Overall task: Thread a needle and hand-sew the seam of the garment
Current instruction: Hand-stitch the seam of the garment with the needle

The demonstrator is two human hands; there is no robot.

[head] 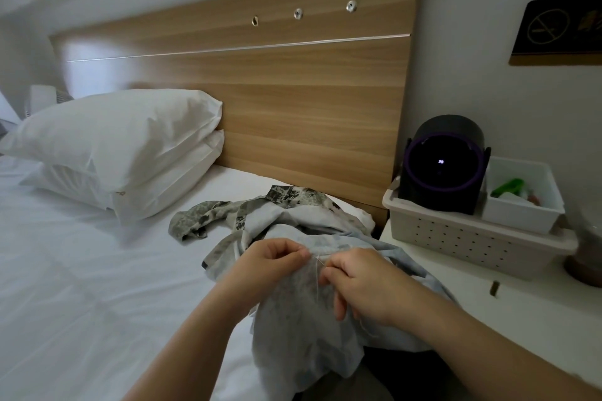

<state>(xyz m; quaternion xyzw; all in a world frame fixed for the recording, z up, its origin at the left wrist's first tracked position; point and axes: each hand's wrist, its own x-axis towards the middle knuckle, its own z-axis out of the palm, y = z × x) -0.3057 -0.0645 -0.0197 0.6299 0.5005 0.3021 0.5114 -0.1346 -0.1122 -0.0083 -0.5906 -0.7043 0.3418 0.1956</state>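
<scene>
The left hand (272, 259) pinches a fold of the patterned garment (303, 329), bunched on the bed (81, 270) at six o'clock; fingers (329, 272) of the right hand (365, 286) pinch the needle (321, 260) at the seam.

left hand (273, 257): fingers curled, pinching garment (303, 319) | right hand (361, 283): fingers curled, pinching needle (321, 260) | hands close together

Broad light-wood headboard (293, 91) fills the upper centre against a pale grey wall (472, 42); two stacked white pillows (123, 153) at left on the white-sheeted bed (81, 286).
</scene>
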